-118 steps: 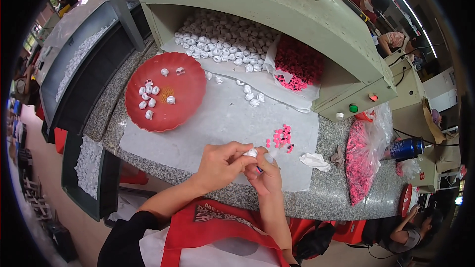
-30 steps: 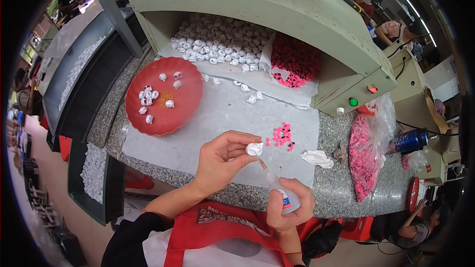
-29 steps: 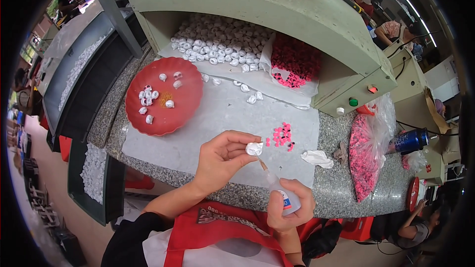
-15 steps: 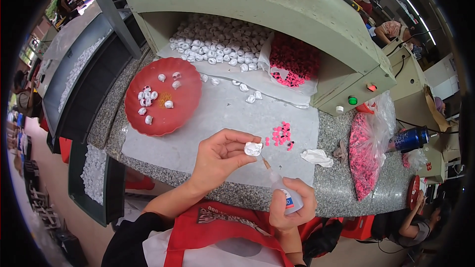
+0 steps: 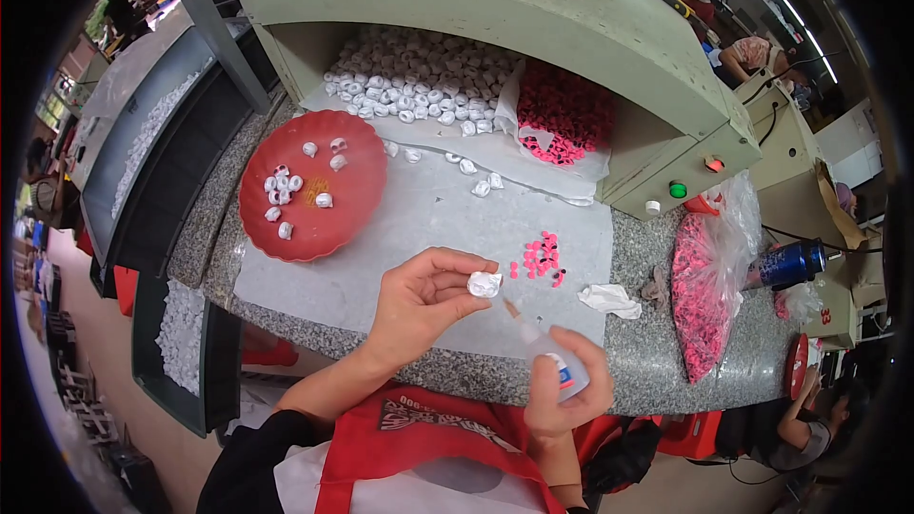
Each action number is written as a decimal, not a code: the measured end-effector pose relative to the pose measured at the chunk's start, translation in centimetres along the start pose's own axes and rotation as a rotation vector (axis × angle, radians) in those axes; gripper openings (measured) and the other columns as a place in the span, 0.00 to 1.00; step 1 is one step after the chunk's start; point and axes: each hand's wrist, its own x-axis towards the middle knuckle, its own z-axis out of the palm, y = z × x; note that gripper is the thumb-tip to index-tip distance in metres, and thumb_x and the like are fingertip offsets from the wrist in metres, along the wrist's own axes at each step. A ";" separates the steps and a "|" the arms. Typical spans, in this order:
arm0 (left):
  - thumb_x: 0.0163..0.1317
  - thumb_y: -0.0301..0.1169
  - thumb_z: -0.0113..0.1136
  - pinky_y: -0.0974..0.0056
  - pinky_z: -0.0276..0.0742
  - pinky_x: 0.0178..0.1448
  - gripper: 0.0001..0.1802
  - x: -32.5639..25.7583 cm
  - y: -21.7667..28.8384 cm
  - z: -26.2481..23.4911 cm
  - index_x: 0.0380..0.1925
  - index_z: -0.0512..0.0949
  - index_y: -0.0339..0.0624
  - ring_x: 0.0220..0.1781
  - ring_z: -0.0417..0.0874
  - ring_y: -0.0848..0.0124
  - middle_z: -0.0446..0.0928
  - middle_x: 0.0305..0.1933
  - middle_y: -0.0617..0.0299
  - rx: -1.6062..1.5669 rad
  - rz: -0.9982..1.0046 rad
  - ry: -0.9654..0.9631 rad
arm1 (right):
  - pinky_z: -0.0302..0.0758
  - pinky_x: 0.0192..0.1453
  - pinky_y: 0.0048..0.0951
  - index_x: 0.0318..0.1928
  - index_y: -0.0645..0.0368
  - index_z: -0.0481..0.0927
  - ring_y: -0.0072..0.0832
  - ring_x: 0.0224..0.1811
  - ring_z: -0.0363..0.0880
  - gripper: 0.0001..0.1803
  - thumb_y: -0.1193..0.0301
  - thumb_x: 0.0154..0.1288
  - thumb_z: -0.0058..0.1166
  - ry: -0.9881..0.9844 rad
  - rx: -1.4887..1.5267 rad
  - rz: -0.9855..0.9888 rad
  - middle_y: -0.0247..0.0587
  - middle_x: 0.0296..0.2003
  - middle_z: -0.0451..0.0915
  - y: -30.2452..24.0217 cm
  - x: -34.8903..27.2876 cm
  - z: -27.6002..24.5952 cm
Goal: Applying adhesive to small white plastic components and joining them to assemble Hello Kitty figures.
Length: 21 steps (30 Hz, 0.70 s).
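Observation:
My left hand pinches a small rounded white piece between thumb and fingers, above the paper sheet. In my right hand is a clear squeeze bottle with a thin tapered nozzle. It leans up and left, its tip a little below and right of the white piece, apart from it. Just beyond lie several small pink pieces, some with black spots. At the left, a red scalloped plate carries several white pieces.
Under a pale green metal hood sit many white pieces and a heap of pink ones. On the right are a crumpled white tissue, a plastic bag of pink pieces and a blue can. Dark bins flank the left.
My right hand has drawn the bottle slightly right and down, so its nozzle is farther from the white piece. My left hand has barely moved.

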 end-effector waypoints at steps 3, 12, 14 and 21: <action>0.48 0.12 0.56 0.64 0.76 0.49 0.17 0.1 -0.3 -0.4 0.40 0.69 0.30 0.47 0.77 0.61 0.74 0.44 0.49 0.019 -0.056 0.034 | 0.71 0.23 0.22 0.33 0.67 0.74 0.27 0.19 0.75 0.11 0.79 0.44 0.53 0.106 0.502 0.698 0.40 0.20 0.75 2.9 1.3 -1.6; 0.49 0.12 0.55 0.69 0.75 0.49 0.19 -0.2 -1.7 0.0 0.45 0.70 0.31 0.46 0.78 0.66 0.74 0.45 0.51 -0.038 -0.172 0.014 | 0.73 0.30 0.34 0.30 0.61 0.77 0.34 0.27 0.78 0.11 0.69 0.46 0.59 -0.190 -0.527 0.613 0.41 0.20 0.77 13.0 1.3 -0.5; 0.50 0.13 0.55 0.69 0.74 0.49 0.19 0.0 -2.1 -0.2 0.44 0.70 0.31 0.46 0.78 0.66 0.75 0.44 0.51 0.013 -0.184 -0.006 | 0.72 0.32 0.34 0.28 0.61 0.78 0.34 0.27 0.78 0.10 0.68 0.45 0.59 -0.215 -0.635 0.561 0.42 0.22 0.78 14.2 1.2 0.9; 0.50 0.13 0.55 0.69 0.74 0.49 0.19 -0.1 -2.3 0.3 0.44 0.70 0.31 0.46 0.78 0.67 0.75 0.44 0.52 -0.014 -0.196 -0.021 | 0.72 0.30 0.35 0.32 0.61 0.79 0.40 0.29 0.78 0.12 0.70 0.46 0.60 -0.261 -0.513 0.549 0.45 0.26 0.78 14.3 0.7 0.8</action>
